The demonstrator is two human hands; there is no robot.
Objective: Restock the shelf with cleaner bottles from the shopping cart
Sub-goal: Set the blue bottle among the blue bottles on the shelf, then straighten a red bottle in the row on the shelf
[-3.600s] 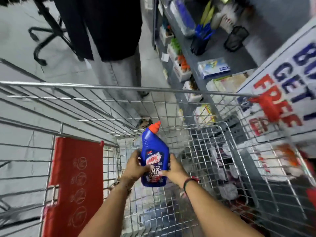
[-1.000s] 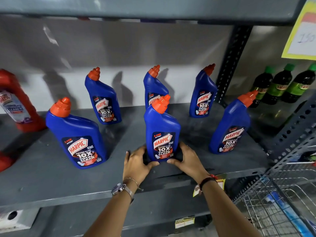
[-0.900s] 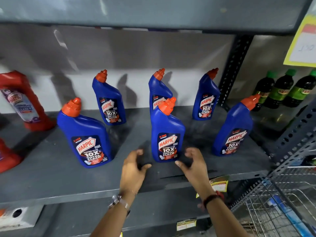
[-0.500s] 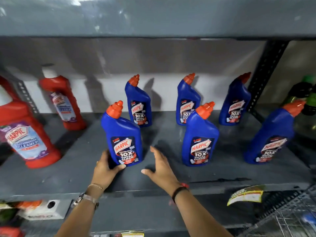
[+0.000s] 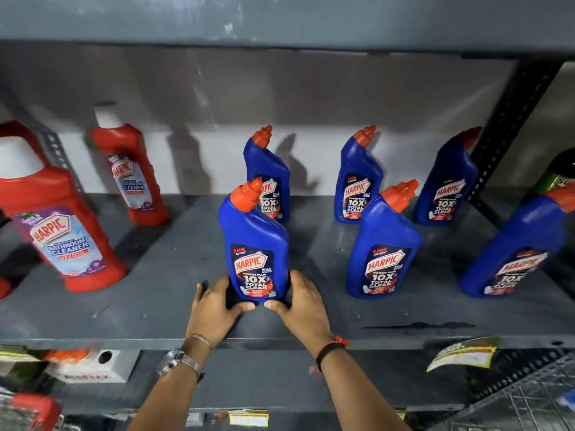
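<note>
A blue cleaner bottle (image 5: 255, 244) with an orange cap stands upright at the front of the grey shelf (image 5: 155, 306). My left hand (image 5: 214, 309) cups its base from the left and my right hand (image 5: 303, 306) from the right, thumbs meeting below the label. Another blue bottle (image 5: 382, 244) stands to its right, a third (image 5: 513, 250) at the far right edge. Three more blue bottles (image 5: 269, 178) (image 5: 357, 178) (image 5: 448, 181) line the back of the shelf. A corner of the shopping cart (image 5: 529, 402) shows at the bottom right.
Two red bathroom cleaner bottles (image 5: 59, 225) (image 5: 127, 169) stand on the shelf's left. A dark green bottle (image 5: 560, 172) sits beyond the black upright (image 5: 507, 126) at right. A shelf board hangs close overhead. A yellow price tag (image 5: 463, 353) sticks out from the front edge.
Both hands left the middle front bottle, moved left and closed around the base of the left front bottle. The view has shifted left, bringing the red bottles further in.
</note>
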